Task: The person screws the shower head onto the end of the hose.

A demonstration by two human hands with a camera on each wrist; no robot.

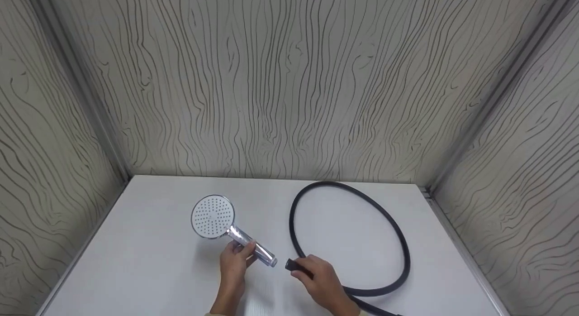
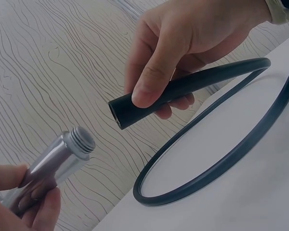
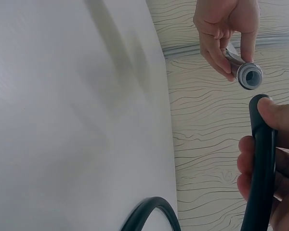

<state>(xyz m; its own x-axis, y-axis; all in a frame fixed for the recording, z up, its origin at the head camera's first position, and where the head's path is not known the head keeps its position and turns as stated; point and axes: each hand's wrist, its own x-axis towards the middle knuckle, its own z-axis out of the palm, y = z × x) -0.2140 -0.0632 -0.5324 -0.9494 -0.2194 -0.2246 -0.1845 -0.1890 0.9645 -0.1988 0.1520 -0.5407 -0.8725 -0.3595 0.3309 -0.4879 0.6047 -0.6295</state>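
A chrome shower head [image 1: 212, 216] with a round white dotted face is held by its handle in my left hand [image 1: 234, 264]. The handle's threaded end [image 2: 82, 139] points toward my right hand [image 1: 320, 280]. That hand grips a black shower hose [image 2: 135, 108] close to its end, thumb along the top. Hose end and threaded end face each other with a small gap between them, not touching. In the right wrist view the opening of the threaded end [image 3: 251, 77] shows just above the hose end [image 3: 260, 103].
The rest of the hose [image 1: 405, 243] lies in a big loop on the right side of the white table [image 1: 149, 234]. Wood-grain patterned panels [image 1: 280, 80] stand behind the table and at both sides, with grey metal strips [image 1: 497, 85] at the corners.
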